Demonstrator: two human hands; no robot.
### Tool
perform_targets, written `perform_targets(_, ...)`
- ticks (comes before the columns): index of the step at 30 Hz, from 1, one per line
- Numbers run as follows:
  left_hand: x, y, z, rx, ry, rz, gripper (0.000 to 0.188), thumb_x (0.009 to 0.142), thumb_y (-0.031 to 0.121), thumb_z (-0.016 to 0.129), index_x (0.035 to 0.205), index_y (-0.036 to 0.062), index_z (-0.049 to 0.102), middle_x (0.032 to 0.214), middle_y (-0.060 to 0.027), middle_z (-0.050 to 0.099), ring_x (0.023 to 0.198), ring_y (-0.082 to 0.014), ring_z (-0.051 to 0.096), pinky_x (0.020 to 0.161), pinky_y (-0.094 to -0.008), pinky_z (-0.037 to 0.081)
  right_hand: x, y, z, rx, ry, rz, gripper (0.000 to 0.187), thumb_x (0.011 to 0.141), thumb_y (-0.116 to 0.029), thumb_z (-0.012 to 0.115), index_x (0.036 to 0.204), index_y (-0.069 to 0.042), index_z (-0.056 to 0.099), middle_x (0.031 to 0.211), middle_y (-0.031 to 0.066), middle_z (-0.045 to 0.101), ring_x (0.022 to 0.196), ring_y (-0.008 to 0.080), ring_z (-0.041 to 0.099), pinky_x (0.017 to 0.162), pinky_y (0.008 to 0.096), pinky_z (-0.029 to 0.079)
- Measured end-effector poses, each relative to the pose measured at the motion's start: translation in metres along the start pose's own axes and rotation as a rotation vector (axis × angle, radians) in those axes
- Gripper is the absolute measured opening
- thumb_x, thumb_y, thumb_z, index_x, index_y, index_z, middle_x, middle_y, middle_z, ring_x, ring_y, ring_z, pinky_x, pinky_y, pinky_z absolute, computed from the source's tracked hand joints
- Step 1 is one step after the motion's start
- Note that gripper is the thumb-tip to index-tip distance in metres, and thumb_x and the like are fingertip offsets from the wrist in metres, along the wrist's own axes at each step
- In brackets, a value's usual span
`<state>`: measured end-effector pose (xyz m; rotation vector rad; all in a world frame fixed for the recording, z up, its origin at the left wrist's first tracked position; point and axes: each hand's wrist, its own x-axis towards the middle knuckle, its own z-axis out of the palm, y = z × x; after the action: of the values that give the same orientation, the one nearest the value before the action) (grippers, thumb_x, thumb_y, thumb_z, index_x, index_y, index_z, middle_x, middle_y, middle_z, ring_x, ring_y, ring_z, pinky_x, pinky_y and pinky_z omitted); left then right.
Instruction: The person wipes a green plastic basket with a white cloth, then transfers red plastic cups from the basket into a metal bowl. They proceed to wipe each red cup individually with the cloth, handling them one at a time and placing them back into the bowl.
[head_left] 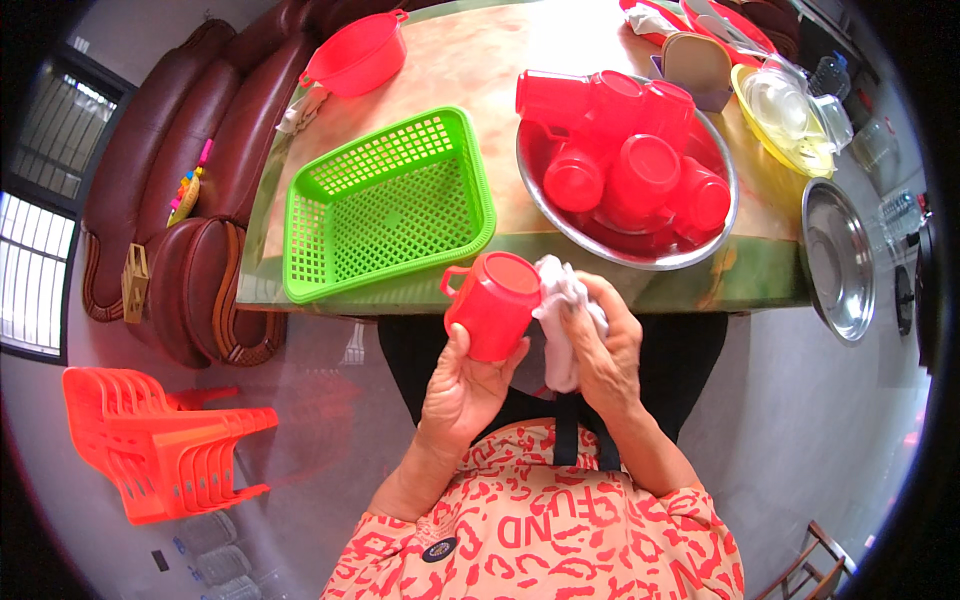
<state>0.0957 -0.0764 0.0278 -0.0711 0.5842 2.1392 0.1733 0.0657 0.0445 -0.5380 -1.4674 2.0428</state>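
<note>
A red plastic mug [492, 305] is in my left hand [465, 390], tilted with its base up and its handle toward the left. My fingers wrap round its lower part. My right hand [608, 345] grips a crumpled white cloth [562, 335], which touches the mug's right side. Just beyond my hands, at the table's near edge, a metal bowl [728, 190] is heaped with several more red mugs [648, 170]. To the left of it lies a green plastic basket [390, 205] with slotted walls and nothing in it.
On the marbled table [490, 60] a red basin [358, 58] stands far left. A yellow basket [770, 130] of clear containers sits at the right, above a metal basin [838, 260] beside the table edge. Stacked orange chairs [160, 440] and a brown sofa [190, 110] are leftward.
</note>
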Motion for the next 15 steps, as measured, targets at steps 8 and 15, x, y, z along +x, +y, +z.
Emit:
perform_targets(8,0.003,-0.015,0.012,-0.011,-0.002,0.074,0.049,0.099,0.034,0.046,0.141,0.0107,0.038,0.142,-0.0075,0.045,0.131,-0.021,0.043,0.113,-0.0393,0.03,-0.001,0.032,0.021,-0.582,0.091,-0.572,0.041,0.081,0.003,0.061,0.121,0.003,0.053,0.114,0.021,0.051,0.101,0.0352,0.055,0.086,0.0379,0.046)
perform_targets(15,0.006,-0.012,0.008,0.078,-0.097,0.03,0.056,0.1,0.043,0.039,0.14,0.0035,0.037,0.137,-0.0112,0.048,0.125,-0.0212,0.047,0.109,-0.0369,0.035,-0.019,0.039,0.019,-0.674,-0.102,-0.788,0.045,0.067,0.004,0.069,0.112,0.002,0.064,0.113,0.0168,0.052,0.099,0.0328,0.053,0.083,0.041,0.049)
